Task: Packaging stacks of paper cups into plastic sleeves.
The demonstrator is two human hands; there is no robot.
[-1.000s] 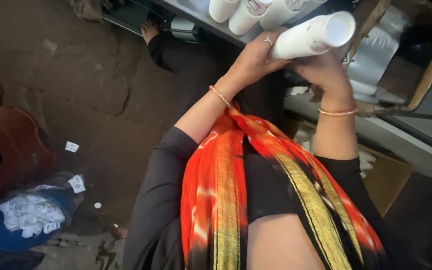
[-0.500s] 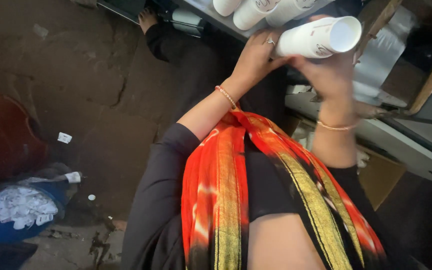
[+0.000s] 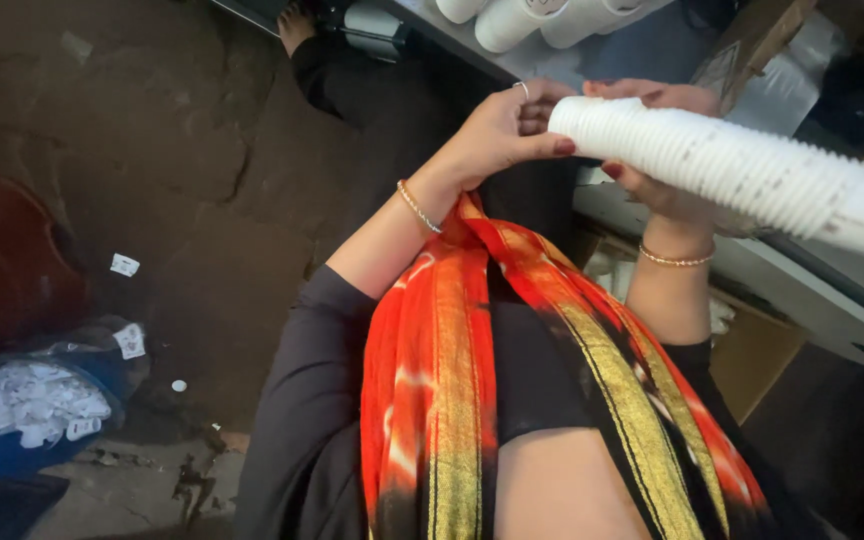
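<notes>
We're gripping the stack of white cups (image 3: 752,175) w/ both hands: left hand (image 3: 497,135) at 9 o'clock end, right hand (image 3: 652,180) underneath; blue bag (image 3: 12,450) w/ white labels at 8 o'clock.

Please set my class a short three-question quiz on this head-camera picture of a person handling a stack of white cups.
1. True or false: both hands touch the long stack of nested white paper cups.
2. Which hand grips the stack's end with its fingertips? A) left hand B) right hand
3. Fill in: the blue bag on the floor holds white ____ scraps.

Key: 1 true. 2 A; the right hand supports the stack from beneath. 3 paper.
</notes>
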